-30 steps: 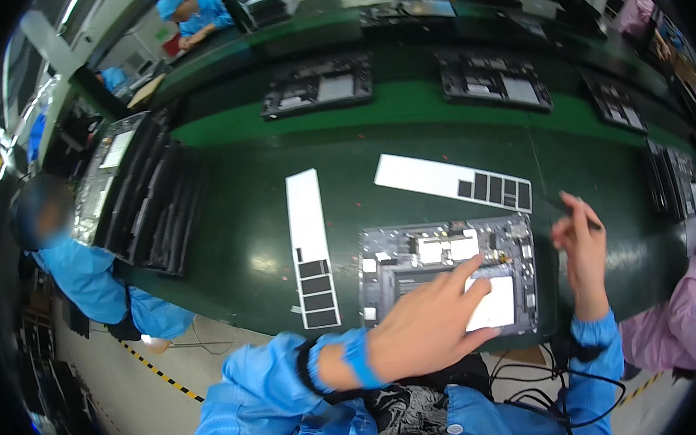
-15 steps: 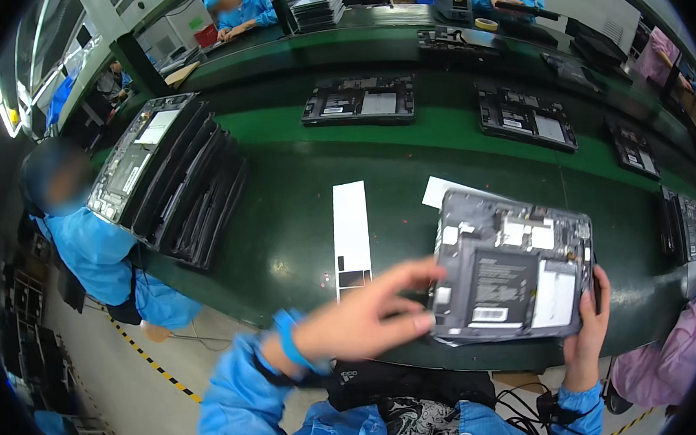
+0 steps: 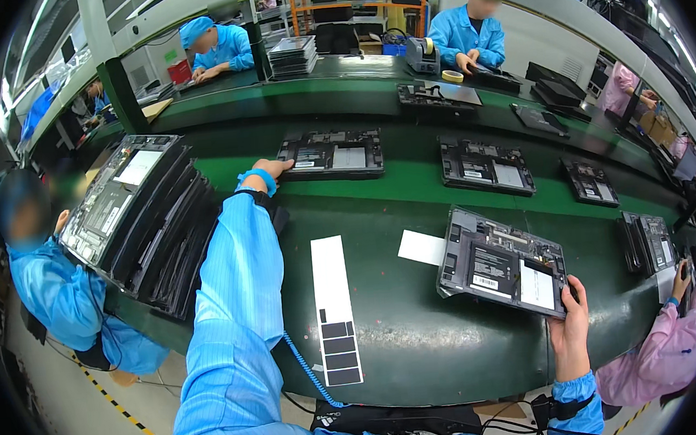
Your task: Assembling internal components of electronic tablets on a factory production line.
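An opened laptop base [image 3: 501,263], its circuit boards and flat battery laid bare, is held tilted at the near right of the green conveyor belt [image 3: 390,337], one long edge resting on the belt and the near corner raised; it is gripped at that corner by the right hand [image 3: 570,332], whose fingers are curled round the rim. It is judged stiff and fairly heavy for its thinness, and fragile on its open face, so that the bare outer frame, not the boards, is the safe place to be grasped; a white slip [image 3: 421,247] lies just beside its left edge. A second open base [image 3: 331,153] lies flat farther up the belt, and its left end is touched by the left hand [image 3: 271,169], outstretched; whether those fingers are closed on the edge or merely laid against it cannot be told, since they are small and partly hidden by the cuff. A white strip with black pads [image 3: 335,308] lies between the arms. The right thumb is hidden beneath the held base.
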`<move>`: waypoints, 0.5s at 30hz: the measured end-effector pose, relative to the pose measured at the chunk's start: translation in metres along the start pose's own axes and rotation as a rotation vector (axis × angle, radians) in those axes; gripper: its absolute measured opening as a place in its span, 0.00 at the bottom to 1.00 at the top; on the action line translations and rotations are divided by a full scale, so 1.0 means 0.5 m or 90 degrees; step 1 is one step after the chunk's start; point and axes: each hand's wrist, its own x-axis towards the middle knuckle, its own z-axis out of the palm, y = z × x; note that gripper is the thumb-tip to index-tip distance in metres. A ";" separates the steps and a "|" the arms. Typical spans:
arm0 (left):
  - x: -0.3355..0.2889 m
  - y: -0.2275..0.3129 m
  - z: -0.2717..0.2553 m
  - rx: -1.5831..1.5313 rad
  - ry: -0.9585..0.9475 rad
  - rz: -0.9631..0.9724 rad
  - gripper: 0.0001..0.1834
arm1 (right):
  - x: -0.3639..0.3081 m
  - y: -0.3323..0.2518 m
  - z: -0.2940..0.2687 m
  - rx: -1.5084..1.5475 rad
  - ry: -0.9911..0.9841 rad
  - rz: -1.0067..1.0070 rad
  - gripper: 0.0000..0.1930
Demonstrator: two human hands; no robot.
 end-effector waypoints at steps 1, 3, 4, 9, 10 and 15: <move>0.007 0.005 0.000 -0.002 -0.001 0.003 0.22 | 0.000 -0.001 0.001 0.006 0.011 0.008 0.14; 0.018 0.001 -0.009 -0.279 -0.090 0.034 0.21 | 0.006 -0.001 0.013 0.009 0.016 0.020 0.14; 0.023 0.002 -0.014 -0.422 -0.125 0.028 0.20 | 0.014 -0.004 0.028 0.015 0.008 0.020 0.14; -0.115 0.091 -0.059 -0.620 -0.012 0.120 0.16 | 0.101 0.020 0.128 -0.028 -0.085 -0.001 0.16; -0.151 0.082 -0.086 -0.644 -0.009 0.153 0.16 | 0.116 0.034 0.176 -0.043 -0.102 0.008 0.16; -0.346 0.042 -0.165 -0.718 -0.044 0.248 0.14 | 0.211 0.172 0.461 -0.135 -0.141 0.040 0.17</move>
